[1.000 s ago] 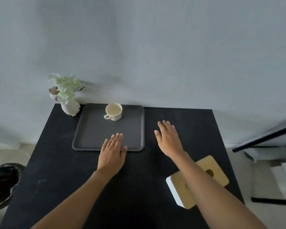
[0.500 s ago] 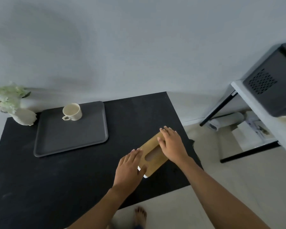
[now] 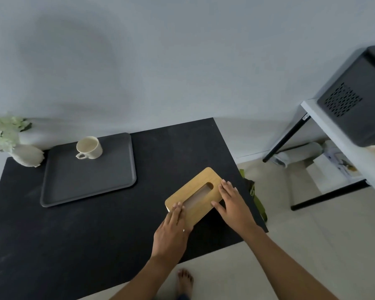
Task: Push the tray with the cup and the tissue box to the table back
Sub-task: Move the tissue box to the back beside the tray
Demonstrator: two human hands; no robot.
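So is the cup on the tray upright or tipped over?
Upright. The cup stands on its base at the tray's back, open mouth facing up, handle pointing toward the camera.

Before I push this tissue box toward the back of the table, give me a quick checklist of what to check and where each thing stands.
1. Both hands on the tissue box: ok, left hand at its near end, right hand at its right end.
2. Path to the back of the table: ok, bare surface ahead.
3. Tray already at the back: ok, its far edge lies by the wall.
4. Cup upright on the tray: ok.
5. Box clear of the table's right edge: ok, but close.
6. Tissues inside the box: cannot tell.
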